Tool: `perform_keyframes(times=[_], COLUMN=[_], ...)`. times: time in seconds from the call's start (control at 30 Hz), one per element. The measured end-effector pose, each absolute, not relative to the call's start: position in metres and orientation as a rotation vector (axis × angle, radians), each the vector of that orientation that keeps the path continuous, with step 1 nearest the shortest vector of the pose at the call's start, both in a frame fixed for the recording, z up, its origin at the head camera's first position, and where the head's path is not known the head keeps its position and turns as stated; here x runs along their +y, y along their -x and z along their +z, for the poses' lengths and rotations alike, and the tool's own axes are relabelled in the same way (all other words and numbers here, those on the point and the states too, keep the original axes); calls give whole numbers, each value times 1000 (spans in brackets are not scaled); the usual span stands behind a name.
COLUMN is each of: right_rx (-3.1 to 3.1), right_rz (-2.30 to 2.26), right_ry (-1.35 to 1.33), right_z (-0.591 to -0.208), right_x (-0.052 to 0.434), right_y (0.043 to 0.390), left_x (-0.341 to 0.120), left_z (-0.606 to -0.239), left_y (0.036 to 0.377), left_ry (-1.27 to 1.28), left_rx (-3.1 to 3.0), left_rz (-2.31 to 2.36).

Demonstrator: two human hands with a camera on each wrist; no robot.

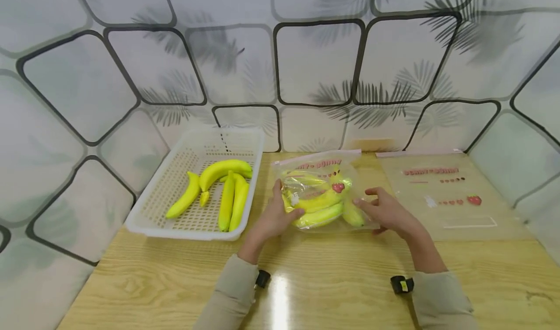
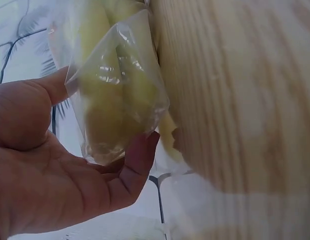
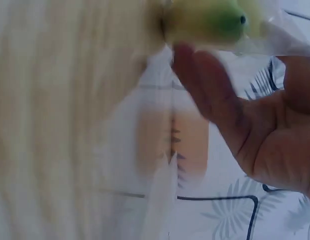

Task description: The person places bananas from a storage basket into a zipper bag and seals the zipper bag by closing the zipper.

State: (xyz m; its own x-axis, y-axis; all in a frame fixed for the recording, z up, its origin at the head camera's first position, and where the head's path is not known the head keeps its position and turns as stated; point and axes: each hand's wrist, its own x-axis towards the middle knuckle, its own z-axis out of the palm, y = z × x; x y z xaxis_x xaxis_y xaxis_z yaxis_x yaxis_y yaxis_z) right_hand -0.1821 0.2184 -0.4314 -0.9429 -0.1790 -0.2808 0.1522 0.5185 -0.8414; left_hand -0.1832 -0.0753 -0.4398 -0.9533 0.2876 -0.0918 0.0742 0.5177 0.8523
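Staged recording booth, not a real kitchen: my wooden table (image 1: 306, 281) is boxed in by printed leaf-pattern backdrop panels (image 1: 315, 62), with a white plastic basket (image 1: 175, 184) of bananas (image 1: 227, 194).

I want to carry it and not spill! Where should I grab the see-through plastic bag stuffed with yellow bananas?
Probably hold the clear plastic zip bag of yellow bananas by its two bulging ends, one from each side, as the left hand and right hand touch it now. It lies flat, and the bananas run across it.
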Motion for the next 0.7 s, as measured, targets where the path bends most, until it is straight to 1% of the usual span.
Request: perform_keyframes(times=[0.1,0.2,0.33,0.47,0.7], right_rx=[2247,2162,2149,2101,2116], right_rz=[-1416,-1498,-1601,-1678,-1704], right_ry=[58,38,-14,-4,-43], right_z=[-436,-437,-437,-436,-437], right_x=[215,211,209,211,210], right_y=[183,184,184,184,185], left_x=[-74,-73,-72,-73,-75], left_z=[-440,-439,-436,-434,-434], left_y=[183,183,188,191,189], left_ry=[-315,-309,-284,-262,-236], left_rx=[2557,2579,2651,2700,2650], left_rz=[1357,1327,1372,1452,1506])
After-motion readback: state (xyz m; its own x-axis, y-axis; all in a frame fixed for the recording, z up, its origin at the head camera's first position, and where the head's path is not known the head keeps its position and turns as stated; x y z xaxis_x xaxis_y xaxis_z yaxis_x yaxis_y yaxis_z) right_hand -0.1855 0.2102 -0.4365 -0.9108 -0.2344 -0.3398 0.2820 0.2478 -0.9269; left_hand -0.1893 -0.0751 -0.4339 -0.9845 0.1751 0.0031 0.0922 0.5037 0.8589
